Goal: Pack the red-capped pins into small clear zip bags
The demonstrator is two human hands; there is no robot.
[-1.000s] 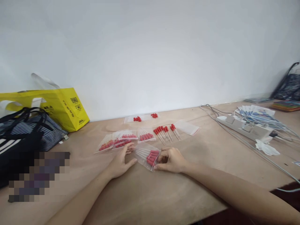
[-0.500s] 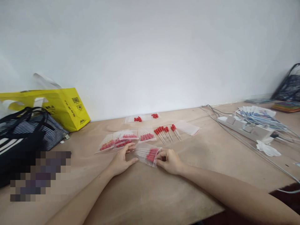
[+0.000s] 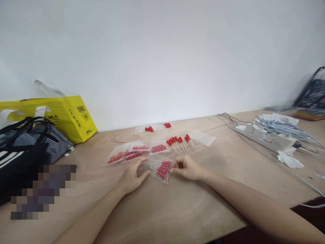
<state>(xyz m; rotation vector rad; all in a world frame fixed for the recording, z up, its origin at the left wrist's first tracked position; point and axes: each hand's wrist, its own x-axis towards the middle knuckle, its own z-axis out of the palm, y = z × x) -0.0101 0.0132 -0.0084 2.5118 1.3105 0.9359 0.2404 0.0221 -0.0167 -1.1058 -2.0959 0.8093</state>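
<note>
A clear zip bag (image 3: 154, 162) lies flat in front of me, with several red-tipped white sticks (image 3: 164, 168) inside, red ends to the right. My right hand (image 3: 187, 168) pinches the bag's right edge between thumb and fingers. At the bag's left end rests my left hand (image 3: 133, 175), thumb and fingers apart on either side of it; whether the fingertips press on the plastic I cannot tell. Just beyond, a filled bag (image 3: 158, 147) and overlapping filled bags (image 3: 117, 156) lie on the table. Loose red-tipped sticks (image 3: 176, 142) sit behind my right hand.
A flat bag (image 3: 204, 138) lies past the loose sticks. Red pieces (image 3: 149, 129) rest on plastic near the wall. At right are a power strip (image 3: 266, 138), cables and a crumpled tissue (image 3: 290, 159). A yellow bag (image 3: 76, 118) and dark bags (image 3: 22, 159) stand left.
The bag has turned slightly and shifted a little left, its left end now between my left thumb and fingers. My right hand has moved up slightly, still pinching its edge.
</note>
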